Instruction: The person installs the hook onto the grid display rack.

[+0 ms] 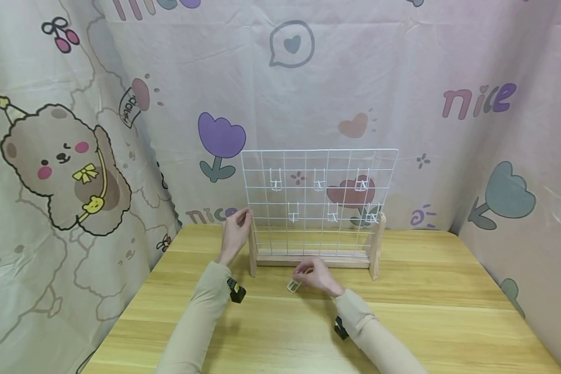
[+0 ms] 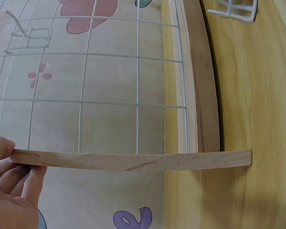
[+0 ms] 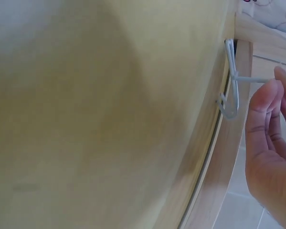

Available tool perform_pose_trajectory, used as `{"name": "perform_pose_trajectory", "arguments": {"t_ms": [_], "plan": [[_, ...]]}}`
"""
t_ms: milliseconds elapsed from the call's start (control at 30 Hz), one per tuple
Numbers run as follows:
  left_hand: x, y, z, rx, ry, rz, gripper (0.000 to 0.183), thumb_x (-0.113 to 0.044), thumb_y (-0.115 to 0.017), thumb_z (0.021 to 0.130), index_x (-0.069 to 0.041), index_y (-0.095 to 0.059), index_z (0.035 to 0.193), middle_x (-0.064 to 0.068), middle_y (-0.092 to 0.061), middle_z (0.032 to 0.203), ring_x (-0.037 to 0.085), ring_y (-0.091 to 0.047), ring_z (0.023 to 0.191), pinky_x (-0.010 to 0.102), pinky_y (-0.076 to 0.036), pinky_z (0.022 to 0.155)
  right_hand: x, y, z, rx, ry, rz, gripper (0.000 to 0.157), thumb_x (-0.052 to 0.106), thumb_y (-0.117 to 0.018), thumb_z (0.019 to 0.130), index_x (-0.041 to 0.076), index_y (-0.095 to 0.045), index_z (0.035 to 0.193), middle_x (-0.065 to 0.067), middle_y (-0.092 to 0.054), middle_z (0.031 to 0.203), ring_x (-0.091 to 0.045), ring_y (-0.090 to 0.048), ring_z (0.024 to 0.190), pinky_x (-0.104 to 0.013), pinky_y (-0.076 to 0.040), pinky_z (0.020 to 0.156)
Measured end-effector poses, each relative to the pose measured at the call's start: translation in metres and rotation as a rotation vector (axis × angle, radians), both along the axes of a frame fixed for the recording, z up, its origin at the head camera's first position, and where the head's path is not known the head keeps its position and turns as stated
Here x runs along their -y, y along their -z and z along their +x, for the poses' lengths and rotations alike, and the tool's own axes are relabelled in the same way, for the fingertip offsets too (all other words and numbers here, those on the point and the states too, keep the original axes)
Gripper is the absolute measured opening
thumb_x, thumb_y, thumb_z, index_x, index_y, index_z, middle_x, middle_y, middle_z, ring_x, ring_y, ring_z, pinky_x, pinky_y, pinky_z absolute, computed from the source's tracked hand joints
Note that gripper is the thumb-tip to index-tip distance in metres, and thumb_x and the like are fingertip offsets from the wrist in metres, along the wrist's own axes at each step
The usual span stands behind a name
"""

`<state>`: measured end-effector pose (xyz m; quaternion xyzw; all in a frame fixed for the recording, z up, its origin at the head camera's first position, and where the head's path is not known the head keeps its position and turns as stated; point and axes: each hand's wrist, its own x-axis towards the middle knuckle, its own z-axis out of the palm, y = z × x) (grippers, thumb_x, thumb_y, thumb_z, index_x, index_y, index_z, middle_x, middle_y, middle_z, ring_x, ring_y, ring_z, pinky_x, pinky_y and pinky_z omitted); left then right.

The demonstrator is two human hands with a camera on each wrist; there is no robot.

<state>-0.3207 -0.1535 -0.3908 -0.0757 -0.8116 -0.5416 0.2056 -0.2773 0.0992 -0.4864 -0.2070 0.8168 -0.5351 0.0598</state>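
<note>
A white wire grid (image 1: 308,202) stands upright in a wooden frame, its base bar (image 1: 313,262) on the table. My left hand (image 1: 236,231) pinches the top of the left wooden post (image 2: 133,161) between thumb and fingers. My right hand (image 1: 315,275) pinches the stem of a small white wire hook (image 3: 233,88), in front of the base bar and close to the tabletop. Several matching hooks hang on the grid in two rows, among them an upper-left hook (image 1: 275,184) and a lower-left hook (image 1: 293,215).
The rack stands on a wood-grain table (image 1: 416,311) toward its back edge. A printed cloth (image 1: 205,62) hangs behind the table and along both sides. The right wooden post (image 1: 376,249) stands free of both hands.
</note>
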Motion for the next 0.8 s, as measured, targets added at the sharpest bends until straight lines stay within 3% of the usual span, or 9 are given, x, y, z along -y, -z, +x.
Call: {"name": "perform_pose_trajectory", "arguments": {"t_ms": [133, 333, 633, 800], "plan": [[0.000, 0.000, 0.000, -0.008, -0.007, -0.010, 0.037, -0.014, -0.057, 0.103, 0.008, -0.059, 0.133, 0.028, -0.064, 0.132, 0.039, -0.064, 0.124, 0.042, -0.054, 0.105, -0.012, 0.002, 0.003, -0.018, -0.025, -0.013, 0.010, 0.004, -0.073, 0.087, -0.004, -0.073, 0.093, -0.016, -0.070, 0.088, -0.011, -0.061, 0.060, -0.023, -0.058, 0.052], [0.001, 0.000, 0.000, -0.011, -0.013, -0.016, 0.037, -0.014, -0.057, 0.103, 0.007, -0.060, 0.133, 0.027, -0.065, 0.131, 0.038, -0.065, 0.123, 0.043, -0.055, 0.104, -0.041, 0.002, 0.008, 0.028, -0.086, -0.012, 0.014, 0.004, -0.071, 0.089, -0.009, -0.071, 0.096, -0.020, -0.070, 0.086, -0.011, -0.059, 0.059, -0.019, -0.054, 0.052], [0.000, 0.000, 0.000, -0.010, -0.024, -0.015, 0.037, -0.013, -0.058, 0.102, 0.007, -0.060, 0.133, 0.027, -0.064, 0.132, 0.038, -0.065, 0.123, 0.042, -0.055, 0.104, -0.084, 0.000, 0.016, 0.028, -0.123, 0.005, 0.018, 0.006, -0.068, 0.093, -0.011, -0.069, 0.101, -0.028, -0.066, 0.088, -0.010, -0.058, 0.061, -0.020, -0.053, 0.053], [0.001, 0.000, 0.000, -0.009, -0.022, -0.013, 0.037, -0.014, -0.058, 0.102, 0.007, -0.060, 0.133, 0.027, -0.064, 0.132, 0.038, -0.064, 0.123, 0.042, -0.054, 0.105, -0.094, 0.000, 0.019, 0.041, -0.121, 0.012, 0.020, 0.008, -0.068, 0.093, -0.009, -0.069, 0.105, -0.025, -0.066, 0.091, -0.009, -0.059, 0.063, -0.022, -0.056, 0.054]]}}
